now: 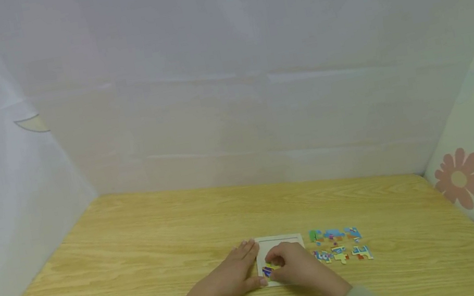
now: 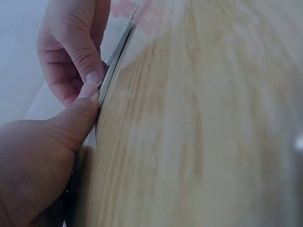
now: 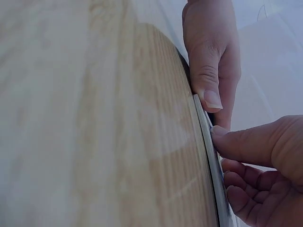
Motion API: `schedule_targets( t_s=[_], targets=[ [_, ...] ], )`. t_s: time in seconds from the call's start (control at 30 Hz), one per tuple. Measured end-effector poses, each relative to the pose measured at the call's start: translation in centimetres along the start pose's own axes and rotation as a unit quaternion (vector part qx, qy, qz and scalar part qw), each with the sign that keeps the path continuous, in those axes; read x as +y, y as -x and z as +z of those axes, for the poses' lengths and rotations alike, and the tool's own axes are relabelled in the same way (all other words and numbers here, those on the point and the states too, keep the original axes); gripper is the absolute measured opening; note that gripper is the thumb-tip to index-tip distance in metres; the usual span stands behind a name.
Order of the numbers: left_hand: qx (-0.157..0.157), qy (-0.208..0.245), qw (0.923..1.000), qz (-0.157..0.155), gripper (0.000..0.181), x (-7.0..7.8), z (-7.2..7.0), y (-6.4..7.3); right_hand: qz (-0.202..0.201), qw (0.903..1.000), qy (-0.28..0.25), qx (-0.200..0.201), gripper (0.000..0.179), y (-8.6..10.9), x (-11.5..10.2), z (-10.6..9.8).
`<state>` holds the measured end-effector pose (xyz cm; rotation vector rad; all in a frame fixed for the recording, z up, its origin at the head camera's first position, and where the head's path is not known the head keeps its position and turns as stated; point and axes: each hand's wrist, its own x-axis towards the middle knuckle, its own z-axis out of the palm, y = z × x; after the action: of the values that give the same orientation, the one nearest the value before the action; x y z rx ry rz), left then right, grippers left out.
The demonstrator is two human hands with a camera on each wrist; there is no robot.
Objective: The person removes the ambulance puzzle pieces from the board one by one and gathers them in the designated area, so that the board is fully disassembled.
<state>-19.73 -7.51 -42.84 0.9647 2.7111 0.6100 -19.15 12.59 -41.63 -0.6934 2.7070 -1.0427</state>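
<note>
A pale, shallow puzzle tray (image 1: 287, 237) lies flat on the table. My left hand (image 1: 233, 275) rests along its left edge, fingers extended and the thumb on the near left corner. With curled fingers and thumb, my right hand (image 1: 297, 264) pinches a purple-and-yellow puzzle piece (image 1: 267, 271) at the tray's near left corner. That piece is partly hidden by the fingers. In the right wrist view, the right thumb and fingertips (image 3: 218, 131) are low over the tray's edge (image 3: 208, 142), close to the left thumb (image 3: 210, 94).
Several loose puzzle pieces (image 1: 334, 234) in blue, green and yellow lie in two rows to the right of the tray. The wooden table (image 1: 140, 249) spreads around them. Pale cloth walls (image 1: 236, 116) enclose it at the back and sides.
</note>
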Motion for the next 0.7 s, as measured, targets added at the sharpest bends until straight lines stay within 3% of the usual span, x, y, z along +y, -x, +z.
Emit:
schedule_targets(
  t_s=[0.5,0.7],
  targets=[
    [0.007,0.002,1.0,-0.002,0.084,0.1,-0.1,0.1,0.035,0.9987,0.017,-0.034,0.02,-1.2,-1.2,-0.6],
    [0.002,0.011,0.9999,-0.004,0.084,0.1,-0.1,0.1,0.052,0.9957,0.066,-0.04,0.021,-1.5,-2.2,-0.7]
  ],
)
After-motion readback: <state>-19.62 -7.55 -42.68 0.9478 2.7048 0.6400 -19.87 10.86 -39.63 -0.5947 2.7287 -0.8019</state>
